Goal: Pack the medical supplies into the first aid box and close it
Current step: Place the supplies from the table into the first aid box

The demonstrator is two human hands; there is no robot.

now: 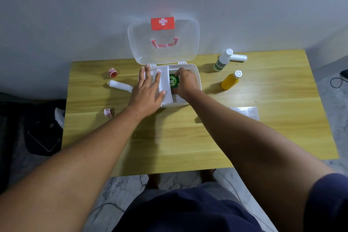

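The white first aid box (195, 73) stands open on the yellow table (188, 137), its clear lid (184, 41) with a red cross upright against the wall. My left hand (148, 88) lies flat with spread fingers on white packets (165, 81) in the box's left half. My right hand (185, 84) grips a green packet (173, 80) inside the right half. Outside the box lie a white bandage roll (120, 85), two red tape rolls (113, 72) (108, 112), a white bottle (223, 60), another white roll (239, 57) and an orange bottle (230, 80).
A shiny flat sheet (246, 112) lies on the table right of my right forearm. A dark bag with a phone (44, 137) sits on the floor at the left. A black cable (339, 81) lies on the floor at the far right.
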